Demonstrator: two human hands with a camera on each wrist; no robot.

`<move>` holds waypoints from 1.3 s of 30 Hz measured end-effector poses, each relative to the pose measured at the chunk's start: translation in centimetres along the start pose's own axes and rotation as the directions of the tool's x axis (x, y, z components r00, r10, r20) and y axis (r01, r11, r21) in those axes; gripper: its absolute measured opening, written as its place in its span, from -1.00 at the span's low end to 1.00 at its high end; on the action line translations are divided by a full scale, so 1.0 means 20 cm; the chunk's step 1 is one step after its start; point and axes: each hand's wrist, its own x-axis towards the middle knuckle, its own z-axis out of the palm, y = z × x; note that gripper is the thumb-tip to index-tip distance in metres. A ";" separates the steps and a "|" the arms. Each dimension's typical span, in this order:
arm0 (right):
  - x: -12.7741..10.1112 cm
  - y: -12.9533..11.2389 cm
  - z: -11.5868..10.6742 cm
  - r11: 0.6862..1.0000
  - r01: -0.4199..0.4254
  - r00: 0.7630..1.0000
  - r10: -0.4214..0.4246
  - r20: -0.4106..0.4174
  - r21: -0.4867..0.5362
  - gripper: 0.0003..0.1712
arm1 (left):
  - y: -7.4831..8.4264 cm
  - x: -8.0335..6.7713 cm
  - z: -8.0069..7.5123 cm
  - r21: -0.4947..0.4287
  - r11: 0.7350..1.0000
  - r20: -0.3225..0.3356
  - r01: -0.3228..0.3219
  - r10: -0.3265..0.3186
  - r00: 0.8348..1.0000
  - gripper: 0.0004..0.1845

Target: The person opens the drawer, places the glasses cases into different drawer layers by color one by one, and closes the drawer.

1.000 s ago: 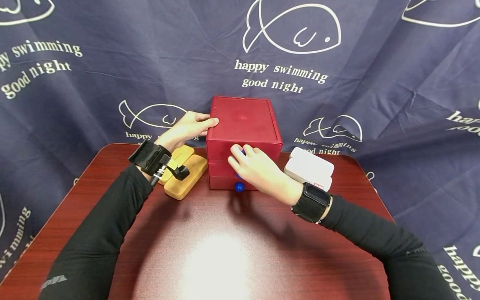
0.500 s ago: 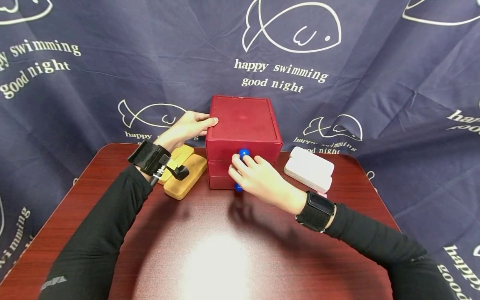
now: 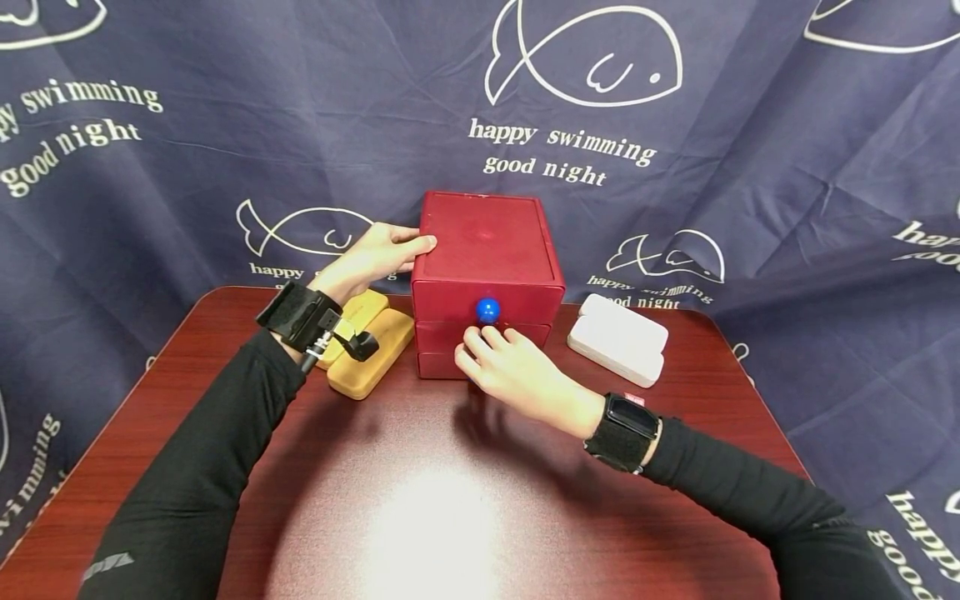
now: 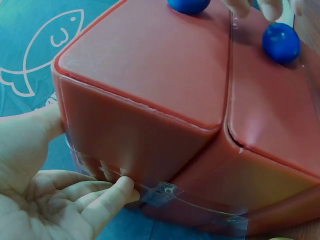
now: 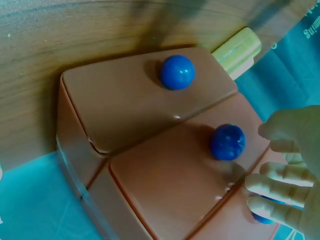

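Note:
A red box of three stacked drawers (image 3: 483, 237) stands on the table, with round blue knobs on its front. My left hand (image 3: 375, 254) rests against its left side, thumb at the top edge; in the left wrist view the fingers (image 4: 100, 200) lie extended along that side. My right hand (image 3: 513, 367) is in front of the lower drawers, fingers slightly bent and holding nothing. The top blue knob (image 3: 488, 311) shows just above it. In the left wrist view the right fingertips are close by the middle blue knob (image 4: 281, 42). From the head, the two lower knobs are hidden.
Two yellow oblong cases (image 3: 372, 354) lie left of the drawer box, under my left wrist. White oblong cases (image 3: 618, 337) lie to its right. The reddish wooden table (image 3: 337, 500) ends at a dark blue cloth (image 3: 420, 100) with fish prints.
My right hand has moved down from the top knob to below it, uncovering that knob and hiding the bottom one. The left hand and the drawer box stay in place.

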 end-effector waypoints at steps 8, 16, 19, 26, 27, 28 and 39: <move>0.00 -0.02 0.05 1.000 -0.012 1.000 0.012 0.029 0.006 -0.87 | -0.01 -0.01 0.00 0.002 1.000 -0.003 0.001 -0.001 1.000 -0.33; -0.02 -0.05 0.11 0.998 -0.054 0.994 0.053 0.092 0.009 -0.78 | -0.01 -0.01 0.01 0.005 1.000 -0.001 -0.001 0.001 1.000 -0.34; -0.03 -0.05 0.13 0.998 -0.058 0.994 0.056 0.093 0.014 -0.75 | -0.01 -0.01 0.01 0.004 1.000 -0.003 -0.004 0.004 1.000 -0.33; 0.00 -0.05 0.16 0.998 -0.061 0.994 0.058 0.091 0.029 -0.75 | -0.01 -0.01 0.01 0.008 1.000 -0.010 0.001 0.000 1.000 -0.32; 0.00 -0.05 0.17 0.998 -0.061 0.994 0.058 0.091 0.028 -0.76 | -0.01 -0.01 0.01 0.009 1.000 -0.011 0.003 -0.003 1.000 -0.31; 0.00 -0.05 0.18 0.998 -0.059 0.994 0.057 0.092 0.025 -0.77 | -0.01 0.00 0.01 0.009 1.000 -0.010 0.004 -0.004 1.000 -0.31; 0.03 -0.05 0.21 0.999 -0.044 0.995 0.043 0.094 0.009 -0.68 | 0.00 0.00 0.00 0.029 1.000 -0.016 -0.001 0.001 1.000 -0.31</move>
